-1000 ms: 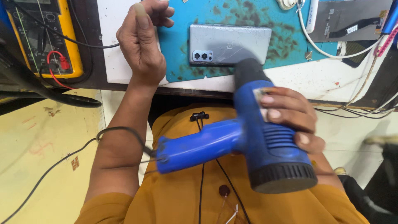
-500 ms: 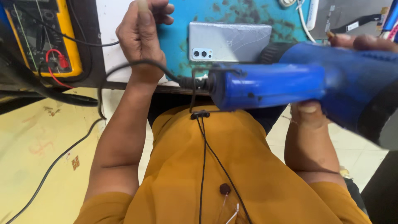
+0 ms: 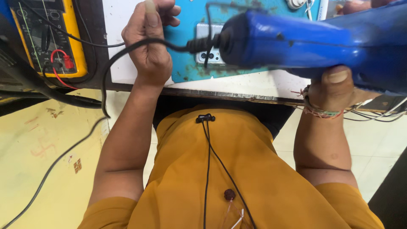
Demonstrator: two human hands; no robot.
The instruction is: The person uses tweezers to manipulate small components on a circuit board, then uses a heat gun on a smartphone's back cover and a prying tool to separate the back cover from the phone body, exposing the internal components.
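Mostly hidden: the phone (image 3: 206,42) lies flat on the mat (image 3: 186,63), but the heat gun (image 3: 313,40) held above it covers all except one end, where a grey metallic back and a dark camera block with two round lenses show. The gun itself is cut off at the right frame edge; its nozzle end cannot be seen. Its body is blue moulded plastic, smooth, rounded and scuffed, tapering to a black ribbed collar where the cord (image 3: 106,80) enters.

Right hand (image 3: 339,87): closed around the gun from below. Only the thumb and part of the palm are visible; the fingers are behind the body. Thread bands circle the wrist.

Left hand (image 3: 150,42): closed in a loose fist with the thumb up, resting at the mat's left edge. The cord runs across its back. Whether anything is held inside the fist cannot be determined.

Cord: black, rubbery, round section. It loops left from the gun, drops past the table (image 3: 254,91) edge and trails across the floor (image 3: 38,161).

Mat: teal, flat, stained with dark spots, lying on the white table top, whose front edge is worn.

Multimeter (image 3: 46,38): yellow casing, dark face, partly cut off at the top left, with red and black leads attached.

Shirt (image 3: 220,178): mustard fabric; a thin black earphone wire (image 3: 207,161) hangs down its front.
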